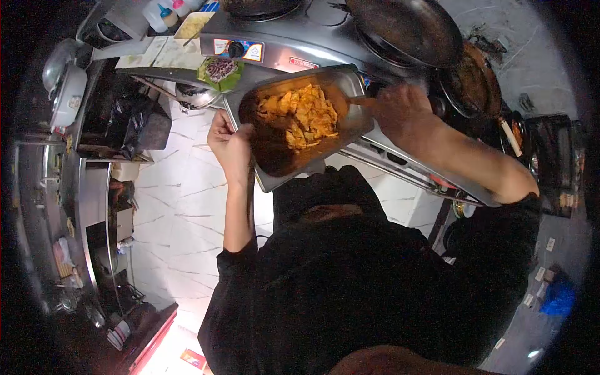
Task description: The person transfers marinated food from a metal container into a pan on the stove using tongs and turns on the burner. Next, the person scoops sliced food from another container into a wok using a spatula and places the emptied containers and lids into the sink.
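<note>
A deep rectangular steel food pan (359, 120) is held tilted in front of my body. Orange-coated pieces of food (303, 115) lie heaped inside it, and sauce stains its walls. My left hand (230, 142) is closed on the pan's left rim, thumb over the edge. At the opposite side, my right hand (405, 115) is wrapped round the handle of a brownish spatula (339, 103). The spatula's blade rests inside the pan by the food; its exact shape is partly lost in the sauce colour.
Behind the pan runs a steel stove (281, 47) with a black knob (235, 49). A large dark wok (409, 31) sits on it, with another pan (470, 81) to the right. Shredded purple vegetable on a green leaf (220, 71) lies at the counter edge. A lidded pot (67, 94) stands left.
</note>
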Motion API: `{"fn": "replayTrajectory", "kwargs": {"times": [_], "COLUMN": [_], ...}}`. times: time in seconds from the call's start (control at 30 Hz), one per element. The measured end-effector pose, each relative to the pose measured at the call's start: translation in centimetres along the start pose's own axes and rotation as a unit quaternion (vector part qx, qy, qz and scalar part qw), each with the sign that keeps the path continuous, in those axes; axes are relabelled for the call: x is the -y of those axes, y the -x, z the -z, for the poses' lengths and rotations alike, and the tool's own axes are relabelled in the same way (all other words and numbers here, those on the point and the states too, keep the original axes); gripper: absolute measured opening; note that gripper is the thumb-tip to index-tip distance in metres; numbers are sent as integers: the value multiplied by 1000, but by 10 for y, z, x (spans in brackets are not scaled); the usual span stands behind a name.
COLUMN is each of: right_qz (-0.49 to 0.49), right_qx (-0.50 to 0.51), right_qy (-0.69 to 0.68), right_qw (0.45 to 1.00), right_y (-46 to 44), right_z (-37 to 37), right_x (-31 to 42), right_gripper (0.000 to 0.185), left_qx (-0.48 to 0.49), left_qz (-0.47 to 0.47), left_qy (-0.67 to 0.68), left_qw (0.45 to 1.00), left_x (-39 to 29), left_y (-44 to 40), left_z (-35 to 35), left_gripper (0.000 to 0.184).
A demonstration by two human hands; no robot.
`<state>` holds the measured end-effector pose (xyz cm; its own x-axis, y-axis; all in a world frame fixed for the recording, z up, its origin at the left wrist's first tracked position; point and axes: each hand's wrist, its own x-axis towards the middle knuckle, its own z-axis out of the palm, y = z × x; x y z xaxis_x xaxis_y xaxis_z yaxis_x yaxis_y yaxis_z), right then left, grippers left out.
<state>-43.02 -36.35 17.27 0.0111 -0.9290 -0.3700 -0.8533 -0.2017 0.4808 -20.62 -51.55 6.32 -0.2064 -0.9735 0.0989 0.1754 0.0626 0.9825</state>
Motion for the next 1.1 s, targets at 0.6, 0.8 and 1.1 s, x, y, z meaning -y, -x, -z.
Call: {"fn": "replayTrajectory", "kwargs": {"times": [0.6, 0.8, 1.1], "right_qz": [-206, -172, -201], "right_qx": [62, -13, -41], "right_qy": [-241, -342, -333], "right_qw": [947, 924, 920], "right_y": [-47, -43, -17], "right_z": [-82, -117, -133], "right_x": [-40, -27, -10], "right_gripper": [46, 46, 45], "left_qx": [55, 47, 15], "left_qz": [34, 32, 83], "left_qy": [13, 11, 17], "left_qw": [998, 998, 996], "left_x": [67, 64, 71], "left_y": [-67, -69, -74], "left_z": [64, 61, 68], "left_gripper": [26, 24, 26]}}
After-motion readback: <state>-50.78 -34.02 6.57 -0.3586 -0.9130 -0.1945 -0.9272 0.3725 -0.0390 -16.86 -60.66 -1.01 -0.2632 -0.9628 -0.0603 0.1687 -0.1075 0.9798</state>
